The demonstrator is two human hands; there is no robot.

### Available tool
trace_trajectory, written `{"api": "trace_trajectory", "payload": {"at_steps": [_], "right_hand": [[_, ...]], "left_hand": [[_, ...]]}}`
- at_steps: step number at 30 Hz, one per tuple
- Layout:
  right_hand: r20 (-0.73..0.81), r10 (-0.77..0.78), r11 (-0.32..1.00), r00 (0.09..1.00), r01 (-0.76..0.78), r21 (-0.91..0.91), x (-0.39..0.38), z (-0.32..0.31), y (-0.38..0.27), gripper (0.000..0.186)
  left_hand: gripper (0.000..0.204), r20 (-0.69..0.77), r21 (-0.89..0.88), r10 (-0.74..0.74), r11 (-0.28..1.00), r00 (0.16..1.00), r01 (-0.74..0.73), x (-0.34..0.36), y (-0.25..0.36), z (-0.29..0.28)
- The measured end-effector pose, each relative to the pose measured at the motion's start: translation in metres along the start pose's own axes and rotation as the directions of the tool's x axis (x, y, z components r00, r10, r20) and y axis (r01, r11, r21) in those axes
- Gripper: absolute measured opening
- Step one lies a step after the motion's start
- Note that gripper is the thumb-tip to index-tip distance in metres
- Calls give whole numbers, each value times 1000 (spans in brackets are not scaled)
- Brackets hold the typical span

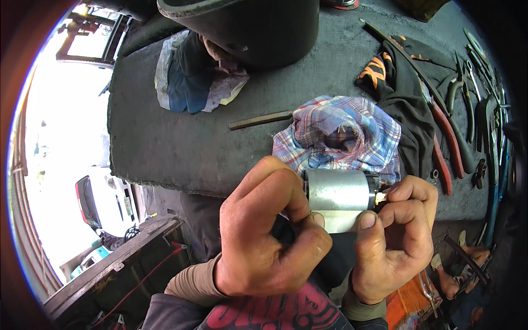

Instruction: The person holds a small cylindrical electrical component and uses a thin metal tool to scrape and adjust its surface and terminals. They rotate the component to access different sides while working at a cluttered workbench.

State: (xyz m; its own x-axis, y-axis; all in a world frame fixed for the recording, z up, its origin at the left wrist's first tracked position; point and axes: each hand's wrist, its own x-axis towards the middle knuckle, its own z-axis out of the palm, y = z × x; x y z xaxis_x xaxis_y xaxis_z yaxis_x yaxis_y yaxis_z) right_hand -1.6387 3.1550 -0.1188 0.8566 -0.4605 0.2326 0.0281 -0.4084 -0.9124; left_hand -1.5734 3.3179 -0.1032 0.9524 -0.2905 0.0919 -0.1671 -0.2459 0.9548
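Note:
Close in front of me, both hands hold a starter solenoid [340, 193], a silver metal cylinder with a black cap and metal terminals at its right end. My left hand [269, 231] is closed round the left end, with thumb and curled fingers against the casing. At the terminal end, the bent fingers of my right hand [393, 236] pinch a small part by the cap, while its thumb presses the casing's lower edge. Just beyond the solenoid lies a crumpled plaid cloth [352, 132] on the dark bench [165, 143]. The solenoid's far side is hidden.
A black bucket [258, 33] stands at the back, beside a bunched rag [192, 77]. A flat metal bar [260, 120] lies left of the plaid cloth. On the right are a black cloth [404, 104], red-handled pliers [446, 132] and several other tools. Below left is a wooden-edged box [121, 264].

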Motion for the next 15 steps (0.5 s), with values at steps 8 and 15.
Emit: {"api": "trace_trajectory", "payload": {"at_steps": [8, 15], "right_hand": [[-10, 5, 1000, 1000, -5, -10, 0, 1, -1, 25], [-1, 9, 1000, 1000, -9, -28, 1, 1, -2, 26]], "left_hand": [[21, -4, -28, -36, 999, 999, 35, 0, 1, 0], [15, 93, -51, -136, 989, 986, 141, -3, 7, -5]]}}
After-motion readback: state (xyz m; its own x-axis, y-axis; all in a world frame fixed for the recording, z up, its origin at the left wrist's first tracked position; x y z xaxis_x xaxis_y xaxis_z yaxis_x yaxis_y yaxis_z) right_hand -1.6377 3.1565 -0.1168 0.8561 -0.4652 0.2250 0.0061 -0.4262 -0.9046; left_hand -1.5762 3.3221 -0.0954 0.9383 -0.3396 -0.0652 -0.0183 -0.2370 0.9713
